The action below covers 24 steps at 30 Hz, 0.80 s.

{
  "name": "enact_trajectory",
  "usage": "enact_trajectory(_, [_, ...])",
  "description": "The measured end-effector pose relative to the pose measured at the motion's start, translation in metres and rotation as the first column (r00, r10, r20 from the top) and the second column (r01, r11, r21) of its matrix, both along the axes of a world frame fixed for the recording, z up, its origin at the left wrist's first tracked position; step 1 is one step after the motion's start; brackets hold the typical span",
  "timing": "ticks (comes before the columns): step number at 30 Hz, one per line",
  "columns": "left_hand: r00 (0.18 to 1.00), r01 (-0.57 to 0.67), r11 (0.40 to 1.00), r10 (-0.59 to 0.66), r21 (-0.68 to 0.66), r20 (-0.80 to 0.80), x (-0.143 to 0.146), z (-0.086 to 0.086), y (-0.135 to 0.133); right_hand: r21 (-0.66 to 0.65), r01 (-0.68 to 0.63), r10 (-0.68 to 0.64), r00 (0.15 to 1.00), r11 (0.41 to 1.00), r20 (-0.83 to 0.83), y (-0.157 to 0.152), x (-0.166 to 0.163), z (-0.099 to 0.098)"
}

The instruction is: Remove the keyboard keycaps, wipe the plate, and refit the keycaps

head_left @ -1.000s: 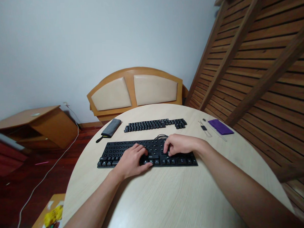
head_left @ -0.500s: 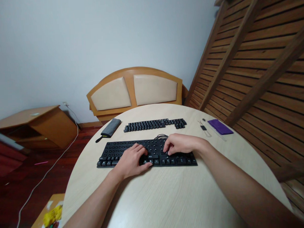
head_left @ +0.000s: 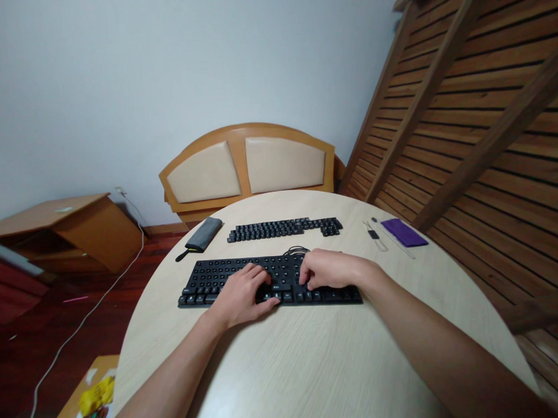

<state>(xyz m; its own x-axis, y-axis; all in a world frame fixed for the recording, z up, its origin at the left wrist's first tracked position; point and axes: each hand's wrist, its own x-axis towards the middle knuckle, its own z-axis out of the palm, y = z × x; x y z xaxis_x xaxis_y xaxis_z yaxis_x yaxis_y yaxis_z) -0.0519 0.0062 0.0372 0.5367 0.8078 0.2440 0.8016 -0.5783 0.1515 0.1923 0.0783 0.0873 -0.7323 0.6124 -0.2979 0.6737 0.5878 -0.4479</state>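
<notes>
A black keyboard (head_left: 245, 300) lies on the round table, many of its upper key positions without caps and its bottom row capped. Across its middle rests my left hand (head_left: 245, 290), open, with thumb and fingers apart and the thumb along the front edge. My right hand (head_left: 329, 269) bends down over the arrow-key area, thumb and forefinger closed around what looks like a small black keycap, mostly hidden by the fingers. Behind the keyboard, loose black keycaps (head_left: 270, 229) stand in rows laid out like a keyboard. The keyboard's cable (head_left: 296, 250) is bunched at its back edge.
A grey pouch (head_left: 204, 234) lies at the table's left. On the right are a wire keycap puller (head_left: 374, 235), a thin metal rod with a brush end (head_left: 394, 238) and a purple cloth (head_left: 404, 232). A slatted wooden panel (head_left: 464, 135) leans beyond the table (head_left: 289, 367).
My right hand has dropped slightly and its fingertips sit lower against the keyboard, covering the keycap that showed between them. My left hand has stayed in place.
</notes>
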Motion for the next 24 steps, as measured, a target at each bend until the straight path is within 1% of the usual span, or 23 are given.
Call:
enact_trajectory(3, [1.0,-0.002,1.0,0.002,-0.001,-0.004,0.0,0.0,0.0,0.079,0.01,-0.013,0.999,0.997,0.036,-0.007,-0.004,0.002])
enact_trajectory(8, [1.0,-0.003,1.0,0.003,-0.003,-0.012,0.0,0.0,0.0,0.213,-0.004,-0.008,0.999,0.977,0.054,-0.016,-0.01,-0.004])
enact_trajectory(10, [1.0,-0.004,1.0,0.004,-0.005,-0.021,0.001,0.0,0.0,0.228,-0.02,0.006,0.998,0.973,0.06,-0.016,-0.011,-0.006])
enact_trajectory(14, [0.999,-0.005,1.0,0.005,-0.004,-0.032,0.001,0.001,0.0,0.193,-0.056,0.046,0.997,0.98,0.057,-0.016,-0.011,-0.003])
enact_trajectory(17, [1.0,-0.006,1.0,0.006,-0.009,-0.031,0.001,0.001,-0.001,0.2,-0.026,0.015,0.998,0.98,0.058,-0.017,-0.011,0.0])
enact_trajectory(22, [1.0,-0.005,1.0,0.005,-0.006,-0.028,0.0,0.0,-0.001,0.29,-0.003,-0.021,0.997,0.957,0.08,-0.025,-0.016,0.0])
enact_trajectory(24, [1.0,-0.004,1.0,0.004,-0.004,-0.027,0.0,0.0,0.0,0.317,0.026,-0.055,0.995,0.948,0.082,-0.028,-0.018,-0.001])
